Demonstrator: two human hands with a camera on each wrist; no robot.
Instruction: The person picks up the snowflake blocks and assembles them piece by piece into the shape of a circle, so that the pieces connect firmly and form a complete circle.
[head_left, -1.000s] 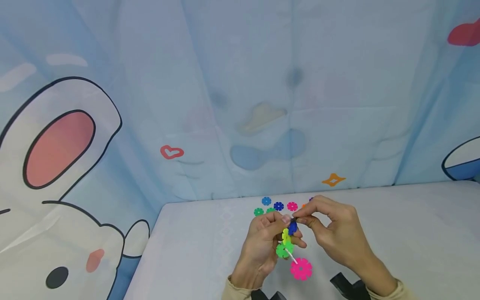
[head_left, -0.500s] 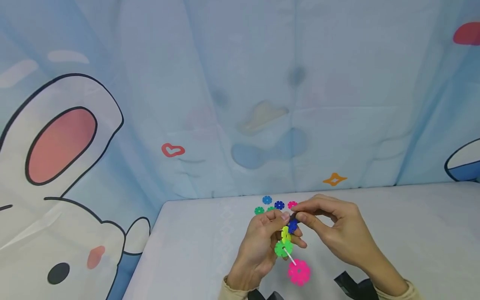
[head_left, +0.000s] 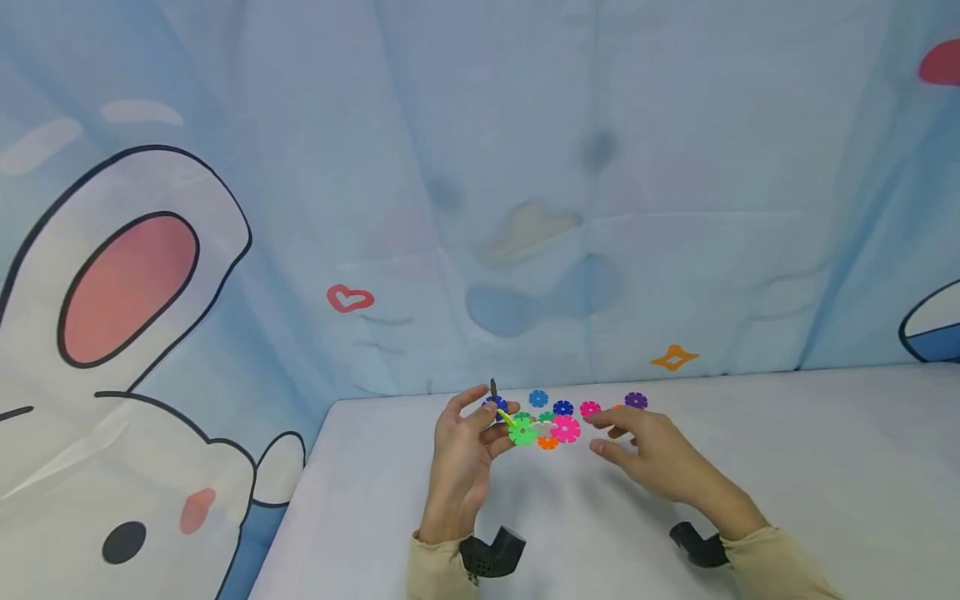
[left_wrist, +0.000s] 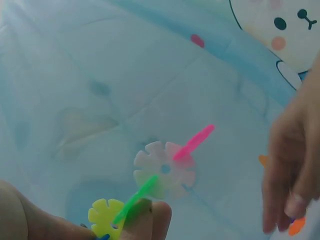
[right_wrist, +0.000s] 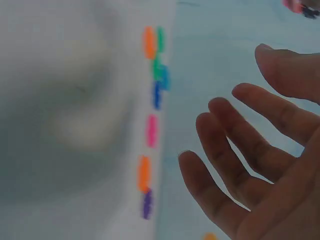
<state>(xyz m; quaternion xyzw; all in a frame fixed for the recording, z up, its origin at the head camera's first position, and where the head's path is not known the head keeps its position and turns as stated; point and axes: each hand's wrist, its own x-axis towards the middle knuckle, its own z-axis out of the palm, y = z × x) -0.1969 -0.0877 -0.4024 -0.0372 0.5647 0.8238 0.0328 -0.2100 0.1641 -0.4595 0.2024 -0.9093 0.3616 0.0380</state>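
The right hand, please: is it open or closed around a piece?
Open. The right hand hovers with fingers spread, holding nothing, near the loose discs.

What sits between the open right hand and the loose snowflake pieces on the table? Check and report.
Nothing visible does. The right hand hovers open just short of the loose pieces, with bare table between them. The left hand holds the joined chain beside it.

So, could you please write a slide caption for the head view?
Left hand holds a chain of joined plastic flower discs; open right hand hovers beside loose discs on the table.
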